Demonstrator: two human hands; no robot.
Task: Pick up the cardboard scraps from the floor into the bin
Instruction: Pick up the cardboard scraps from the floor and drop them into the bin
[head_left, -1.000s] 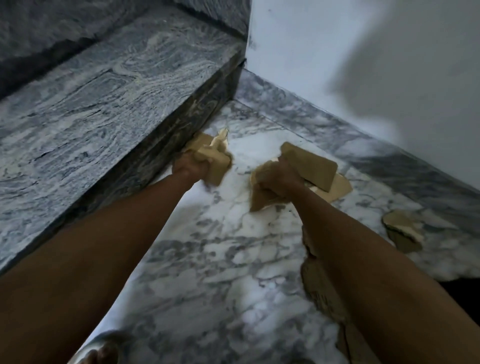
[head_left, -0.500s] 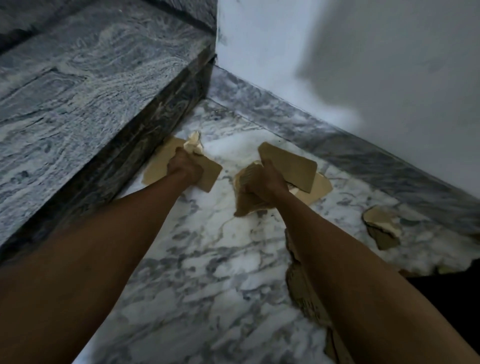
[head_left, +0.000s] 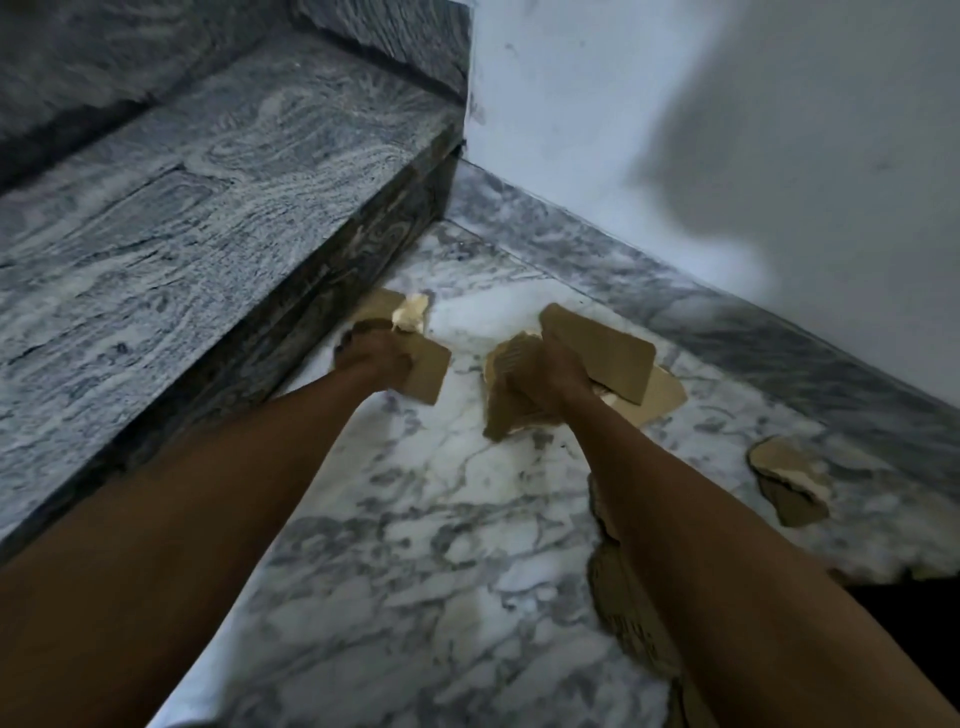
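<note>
Left hand (head_left: 376, 358) curled tight round a flat cardboard piece (head_left: 423, 371), pinching it near one edge, with a paler torn bit (head_left: 410, 313) poking out at 12 o'clock from the knuckles. Right hand (head_left: 545, 379) clamped on a thicker bundle of scraps (head_left: 597, 353), several ragged sheets fanning out toward 2 o'clock and a corrugated flap hanging at 7 o'clock. Both fists full, no fingers spare. Looks light, dry stuff, stiff enough to hold its shape yet ready to bend or tear at the ripped edges; probably best gripped across the flat, stacked, well in from the frayed rims, since loose sheets in a bundle could slide out. Moving outward: another scrap (head_left: 787, 486) lying on the marble floor (head_left: 415, 519) at 3 o'clock of the right hand, well apart from it, one corner curled up. More brown cardboard (head_left: 623, 623) flat on the floor under the right forearm, partly hidden, at 5 o'clock. Grey stone step (head_left: 208, 208) rising at 9 to 11 o'clock, just beside the left hand. White wall (head_left: 675, 156) at 1 o'clock, grey skirting (head_left: 727, 322) running along its foot. No bin anywhere in view, so the carry still to come, and floor pieces yet to gather, by the look of it.
</note>
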